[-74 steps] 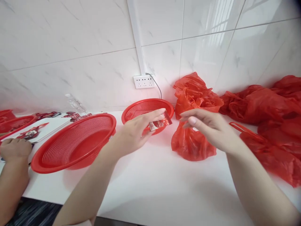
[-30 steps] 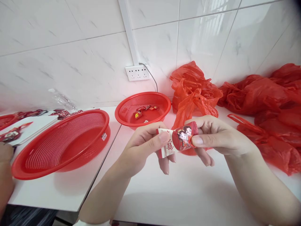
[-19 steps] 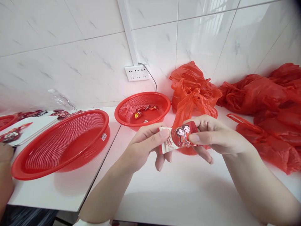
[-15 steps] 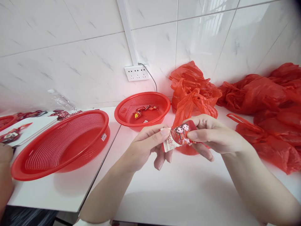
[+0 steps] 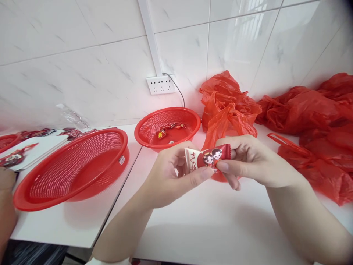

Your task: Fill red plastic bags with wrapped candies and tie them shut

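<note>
A small red and cream wrapped packet with two cartoon figures is held level above the white table. My left hand grips its cream end and lower edge, thumb along the front. At the red end, my right hand pinches the packet between thumb and fingers. Behind my hands stands a round red basket with several small wrapped pieces inside.
A large red basket stands at the left. Red plastic bags lie by the wall, with more bags at the right. A clear bottle lies at the back left. Another person's arm shows at the left edge.
The packet has turned to lie more level. My left thumb has slid right along its lower edge, and my left fingers have shifted behind it.
</note>
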